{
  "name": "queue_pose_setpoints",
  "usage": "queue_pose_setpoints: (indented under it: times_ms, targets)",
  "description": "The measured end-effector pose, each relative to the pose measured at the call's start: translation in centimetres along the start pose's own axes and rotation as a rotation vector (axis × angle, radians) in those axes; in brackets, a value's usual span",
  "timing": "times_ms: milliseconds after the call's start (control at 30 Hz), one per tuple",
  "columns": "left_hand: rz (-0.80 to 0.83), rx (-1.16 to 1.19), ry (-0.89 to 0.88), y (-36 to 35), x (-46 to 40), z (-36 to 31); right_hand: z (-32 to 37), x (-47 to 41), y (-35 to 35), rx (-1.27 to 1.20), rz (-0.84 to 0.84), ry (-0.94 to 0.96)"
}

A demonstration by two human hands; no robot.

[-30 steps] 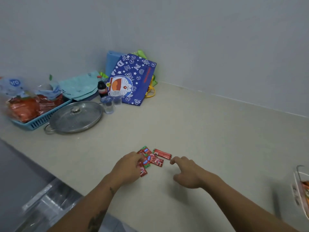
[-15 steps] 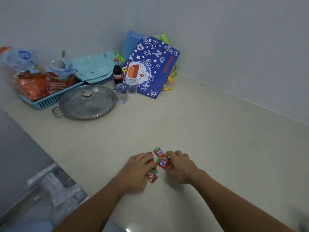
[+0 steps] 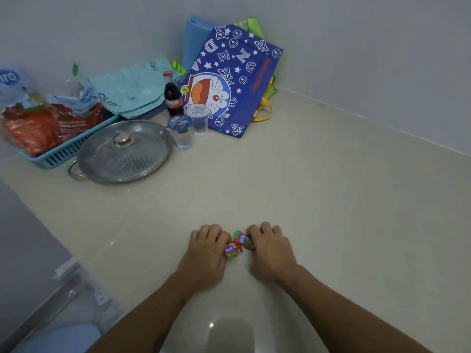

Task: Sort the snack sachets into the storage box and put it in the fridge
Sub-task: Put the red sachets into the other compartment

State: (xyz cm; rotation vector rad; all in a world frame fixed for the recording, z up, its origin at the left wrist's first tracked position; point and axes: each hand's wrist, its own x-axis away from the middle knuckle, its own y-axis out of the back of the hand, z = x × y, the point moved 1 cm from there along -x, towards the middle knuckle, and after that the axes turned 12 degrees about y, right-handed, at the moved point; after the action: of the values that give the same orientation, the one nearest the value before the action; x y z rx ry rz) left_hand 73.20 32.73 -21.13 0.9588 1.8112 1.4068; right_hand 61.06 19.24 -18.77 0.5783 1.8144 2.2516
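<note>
Several small red and green snack sachets [image 3: 238, 243] lie bunched together on the beige counter [image 3: 318, 200]. My left hand [image 3: 206, 253] presses against the pile from the left, fingers curled over the sachets. My right hand [image 3: 270, 248] closes on the pile from the right, fingers bent over it. Part of the pile is hidden under both hands. The storage box is out of sight.
At the back left stand a pan with a glass lid [image 3: 122, 151], a blue basket of red packets [image 3: 51, 138], a cola bottle [image 3: 172, 95], two sealed water cups [image 3: 190, 124] and a blue cartoon bag [image 3: 234, 80]. The counter edge drops off at the lower left.
Both hands have come together and pushed the scattered sachets into one tight bunch. The view has swung left, so the box at the right edge is gone.
</note>
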Motion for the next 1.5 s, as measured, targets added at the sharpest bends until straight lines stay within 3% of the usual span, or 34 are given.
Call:
queue_pose_setpoints:
  times_ms: [267,533,667,800,1233,1367,1500]
  targets:
    - [-0.075,-0.102,-0.054,0.2,0.8,-0.5,-0.7,3.5,-1.4,0.042,0.010,0.064]
    - [-0.140,0.193,-0.193,4.1,2.3,-4.3,-3.3,10.2,2.5,0.045,0.033,-0.048]
    - [-0.150,0.287,-0.258,7.2,2.4,-8.9,-3.8,14.6,5.7,0.062,-0.108,-0.022]
    - [-0.146,0.226,-0.359,9.3,2.5,-13.1,-4.9,19.2,8.6,0.081,-0.254,-0.053]
    - [-0.092,0.359,-0.560,9.0,7.8,-34.1,-16.0,43.1,12.7,0.015,-0.610,-0.408]
    - [-0.021,0.393,-0.623,7.6,11.4,-41.9,-21.9,51.9,11.9,-0.053,-0.625,-0.597]
    - [-0.036,0.386,-0.665,5.5,14.2,-47.9,-25.6,56.5,9.7,-0.121,-0.534,-0.678]
